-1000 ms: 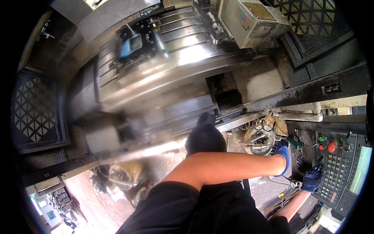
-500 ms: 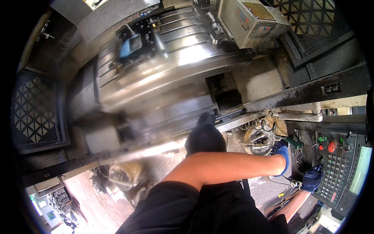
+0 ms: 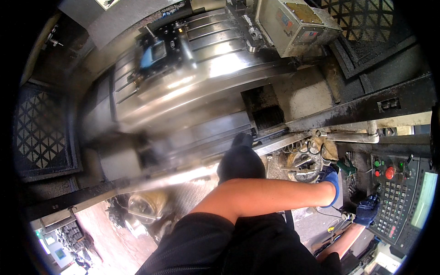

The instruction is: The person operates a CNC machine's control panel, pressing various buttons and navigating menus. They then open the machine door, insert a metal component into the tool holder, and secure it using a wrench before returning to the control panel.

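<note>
- In the head view, we look down into a big metal machine (image 3: 192, 82). Its shiny grey parts look blurred.
- We see a black shoe (image 3: 239, 160) resting on the edge of the machine, just by a long shiny rail (image 3: 183, 176).
- A bare arm goes across the lower middle of the picture toward the right. It comes from a black sleeve (image 3: 206, 243) at the bottom.
- At the end of that arm is our left hand (image 3: 332, 182) in a blue glove. It sits near a pile of metal bits and springs (image 3: 302, 158), just beside a green-handled tool (image 3: 346, 166). We cannot tell if its grip is spread or pressed together, because most of the hand is hidden behind the wrist.
- Our right hand (image 3: 366, 210) also wears a blue glove. It touches the lower left edge of the control panel (image 3: 396, 197), the thing both hands are busy near, at the far right of the picture. The fingers look curled, but we cannot tell if the grip pinches anything.
- The panel has rows of grey keys, a red button (image 3: 390, 173) and green buttons near the top, and a pale screen (image 3: 424, 192) on its right side.
- A beige box (image 3: 295, 23) sits at the top of the machine.
- A dark grid mat (image 3: 39, 126) lies at the left.
</note>
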`<act>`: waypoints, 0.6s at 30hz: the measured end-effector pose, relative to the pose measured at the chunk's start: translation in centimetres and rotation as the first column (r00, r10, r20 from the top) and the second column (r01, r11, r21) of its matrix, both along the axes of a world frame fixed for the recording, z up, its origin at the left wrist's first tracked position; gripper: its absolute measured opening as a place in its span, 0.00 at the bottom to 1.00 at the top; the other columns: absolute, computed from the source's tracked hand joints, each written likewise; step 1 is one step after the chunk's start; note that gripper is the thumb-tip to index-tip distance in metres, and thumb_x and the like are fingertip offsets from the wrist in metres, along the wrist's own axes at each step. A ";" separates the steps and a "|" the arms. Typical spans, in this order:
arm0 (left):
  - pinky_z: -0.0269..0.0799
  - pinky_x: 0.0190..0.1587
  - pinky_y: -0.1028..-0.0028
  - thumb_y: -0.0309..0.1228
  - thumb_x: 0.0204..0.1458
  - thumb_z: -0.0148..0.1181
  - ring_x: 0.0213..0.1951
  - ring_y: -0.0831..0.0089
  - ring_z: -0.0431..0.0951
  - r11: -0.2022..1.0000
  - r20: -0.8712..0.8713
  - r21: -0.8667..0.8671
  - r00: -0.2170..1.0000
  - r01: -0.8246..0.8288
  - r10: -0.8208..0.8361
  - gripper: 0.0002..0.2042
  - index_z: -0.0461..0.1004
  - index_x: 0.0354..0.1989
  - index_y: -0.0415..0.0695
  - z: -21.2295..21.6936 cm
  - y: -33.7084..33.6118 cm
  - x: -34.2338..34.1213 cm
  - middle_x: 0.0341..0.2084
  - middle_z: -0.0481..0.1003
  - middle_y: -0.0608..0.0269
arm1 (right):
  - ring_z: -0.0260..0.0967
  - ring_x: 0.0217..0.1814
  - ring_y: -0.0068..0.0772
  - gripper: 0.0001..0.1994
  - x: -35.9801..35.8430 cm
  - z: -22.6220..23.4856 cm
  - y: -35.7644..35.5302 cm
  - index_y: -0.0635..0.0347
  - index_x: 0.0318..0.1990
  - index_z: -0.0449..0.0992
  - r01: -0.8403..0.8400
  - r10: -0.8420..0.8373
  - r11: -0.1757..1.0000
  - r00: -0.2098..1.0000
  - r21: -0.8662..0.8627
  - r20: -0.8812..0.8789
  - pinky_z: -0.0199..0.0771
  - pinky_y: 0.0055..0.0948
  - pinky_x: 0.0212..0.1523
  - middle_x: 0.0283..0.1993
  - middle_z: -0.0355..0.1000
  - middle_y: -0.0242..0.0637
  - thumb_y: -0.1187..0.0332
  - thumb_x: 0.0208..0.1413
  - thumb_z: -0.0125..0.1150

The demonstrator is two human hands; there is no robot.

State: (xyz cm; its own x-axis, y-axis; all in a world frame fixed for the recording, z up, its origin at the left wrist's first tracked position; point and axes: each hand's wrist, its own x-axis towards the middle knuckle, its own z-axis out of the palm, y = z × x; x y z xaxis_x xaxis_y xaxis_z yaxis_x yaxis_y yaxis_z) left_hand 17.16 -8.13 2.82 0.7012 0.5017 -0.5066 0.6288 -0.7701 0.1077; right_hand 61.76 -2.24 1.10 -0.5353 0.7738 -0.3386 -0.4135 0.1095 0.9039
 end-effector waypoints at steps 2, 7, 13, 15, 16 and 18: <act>0.72 0.50 0.59 0.46 0.56 0.54 0.53 0.63 0.76 1.000 -0.012 -0.001 1.000 0.001 -0.001 0.20 0.79 0.54 0.54 0.0 0.0 0.0 0.54 0.77 0.63 | 0.76 0.52 0.18 0.17 -0.2 -0.1 -0.1 0.53 0.55 0.79 0.048 -0.050 0.999 0.977 -0.016 -0.209 0.75 0.21 0.52 0.52 0.80 0.26 0.57 0.66 0.52; 0.72 0.50 0.59 0.47 0.56 0.53 0.53 0.63 0.76 1.000 -0.029 -0.007 1.000 0.003 -0.003 0.20 0.79 0.54 0.55 0.1 -0.1 0.1 0.54 0.77 0.63 | 0.76 0.50 0.17 0.18 -0.6 -0.1 -0.4 0.54 0.55 0.78 0.005 0.006 0.999 0.976 0.052 -0.218 0.76 0.21 0.52 0.52 0.80 0.27 0.56 0.65 0.53; 0.72 0.50 0.60 0.48 0.56 0.53 0.53 0.63 0.76 1.000 -0.074 -0.013 0.997 0.002 -0.003 0.21 0.78 0.54 0.55 -0.1 -0.3 0.2 0.54 0.77 0.63 | 0.76 0.50 0.18 0.17 -0.2 -0.3 -0.5 0.54 0.53 0.79 0.016 -0.026 0.999 0.951 -0.035 -0.308 0.75 0.22 0.53 0.52 0.80 0.28 0.56 0.66 0.53; 0.72 0.50 0.60 0.48 0.56 0.52 0.54 0.63 0.76 1.000 -0.112 -0.019 0.994 -0.001 -0.001 0.21 0.78 0.54 0.55 -0.2 -0.3 0.6 0.54 0.77 0.63 | 0.76 0.52 0.21 0.17 0.2 -0.7 -0.4 0.55 0.53 0.79 -0.032 0.033 0.998 0.999 0.047 -0.023 0.75 0.24 0.55 0.52 0.79 0.29 0.57 0.66 0.51; 0.72 0.50 0.60 0.48 0.57 0.52 0.54 0.63 0.76 1.000 -0.145 -0.019 0.989 -0.002 -0.001 0.21 0.78 0.54 0.55 -0.3 -0.2 0.9 0.54 0.77 0.63 | 0.76 0.52 0.22 0.17 0.4 -0.8 -0.2 0.55 0.54 0.78 -0.110 0.078 0.990 0.948 0.090 0.308 0.75 0.26 0.56 0.52 0.79 0.29 0.57 0.67 0.50; 0.72 0.50 0.60 0.48 0.57 0.52 0.54 0.63 0.76 0.999 -0.282 -0.035 0.959 -0.005 -0.005 0.21 0.78 0.54 0.55 0.1 -0.2 2.0 0.54 0.77 0.63 | 0.75 0.54 0.24 0.18 0.6 -1.3 0.1 0.56 0.55 0.78 -0.210 0.077 0.968 0.765 0.134 0.640 0.74 0.28 0.57 0.53 0.79 0.31 0.57 0.67 0.49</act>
